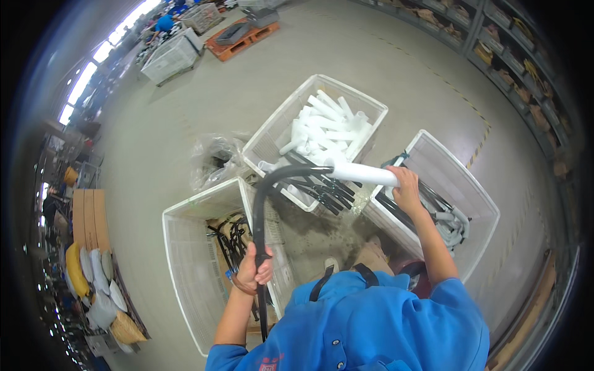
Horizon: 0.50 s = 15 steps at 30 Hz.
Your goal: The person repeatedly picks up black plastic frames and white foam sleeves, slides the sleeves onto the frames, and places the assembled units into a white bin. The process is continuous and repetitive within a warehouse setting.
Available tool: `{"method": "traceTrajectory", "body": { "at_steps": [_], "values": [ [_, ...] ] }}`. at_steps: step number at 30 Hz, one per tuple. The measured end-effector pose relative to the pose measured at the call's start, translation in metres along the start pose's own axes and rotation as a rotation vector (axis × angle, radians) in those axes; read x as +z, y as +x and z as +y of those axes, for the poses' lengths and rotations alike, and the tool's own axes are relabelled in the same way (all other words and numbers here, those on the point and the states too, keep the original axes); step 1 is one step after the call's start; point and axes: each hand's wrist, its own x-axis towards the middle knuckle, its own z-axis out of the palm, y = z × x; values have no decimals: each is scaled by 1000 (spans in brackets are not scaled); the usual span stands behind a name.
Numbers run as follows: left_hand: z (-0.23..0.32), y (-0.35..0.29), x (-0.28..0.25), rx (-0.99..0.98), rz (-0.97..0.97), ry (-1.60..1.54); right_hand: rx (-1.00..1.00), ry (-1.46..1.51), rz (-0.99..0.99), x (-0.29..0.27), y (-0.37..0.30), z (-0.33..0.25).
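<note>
My left hand (253, 269) is closed around a black bent tube (259, 213), which rises from the left crate side and curves to the right. A white cylindrical sleeve (360, 173) is lined up with the tube's far end, and the tube seems to enter it. At the sleeve's other end, my right hand (406, 189) grips it with fingers wrapped round. Beneath, a white crate (269, 137) holds a heap of white sleeves (322, 127) and several black tubes (325, 193).
On the left stands a white crate (185, 260) with thin black bent parts (232, 238). To the right, another crate (473, 185) holds black and grey tubes (455, 226). Clear plastic wrap (213, 157) lies beside the middle crate. Shelves with bins (513, 59) line the right.
</note>
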Motion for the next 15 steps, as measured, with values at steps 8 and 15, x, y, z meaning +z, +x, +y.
{"method": "traceTrajectory", "body": {
  "at_steps": [8, 15],
  "values": [
    [-87, -3, 94, -181, 192, 96, -319, 169, -247, -42, 2, -7],
    [-123, 28, 161, -146, 105, 298, 153, 546, -1046, -80, 31, 0]
  ]
}}
